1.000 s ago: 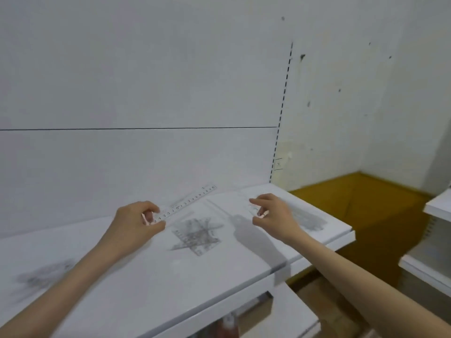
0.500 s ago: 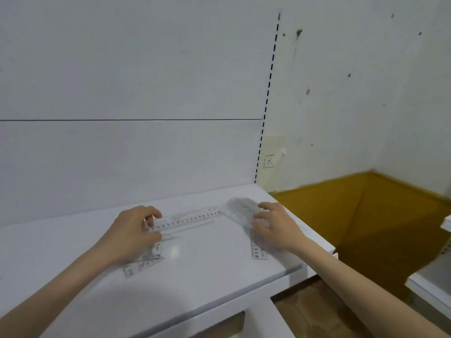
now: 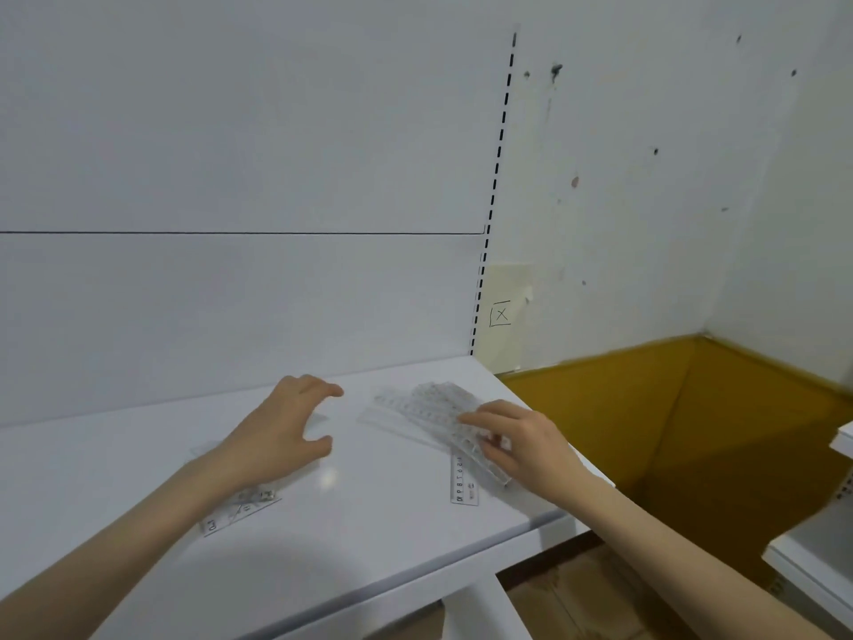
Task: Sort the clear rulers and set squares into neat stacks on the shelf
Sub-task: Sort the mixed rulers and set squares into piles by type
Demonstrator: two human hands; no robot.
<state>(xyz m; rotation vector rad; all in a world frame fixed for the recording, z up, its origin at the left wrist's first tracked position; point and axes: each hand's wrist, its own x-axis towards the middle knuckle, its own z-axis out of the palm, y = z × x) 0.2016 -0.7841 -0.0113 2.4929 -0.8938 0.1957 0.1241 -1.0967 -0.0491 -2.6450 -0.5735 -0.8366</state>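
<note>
Left hand (image 3: pixel 286 436) has let go of the long clear plastic ruler (image 3: pixel 385 411) it was pinching half a second ago. That ruler now lies blurred at the left edge of the right-side pile, far-right on the flat white shelf (image 3: pixel 369 533). The left hand sits above the shelf middle with fingers spread and loosely curled, holding nothing. Right hand (image 3: pixel 517 441) has stayed at the right end of the shelf. Its fingers curl over the fanned bunch of clear plastic rulers (image 3: pixel 438 408), with the thumb at the near edge, so it grips the bunch. The bunch is splayed, not squared, and too blurred to count. One clear ruler with printed numbers (image 3: pixel 464 478) pokes out toward the near edge, partly under the bunch. Clear set squares (image 3: pixel 240 505) lie overlapped near-left, partly hidden under the left forearm. Judgement: one more ruler has been handed to the ruler pile, so sorting is moving on but stacking is unfinished. The fan needs squaring up, the stray ruler needs aligning, and the set squares are still loose. The pile sits close to the right edge and could slip off.
</note>
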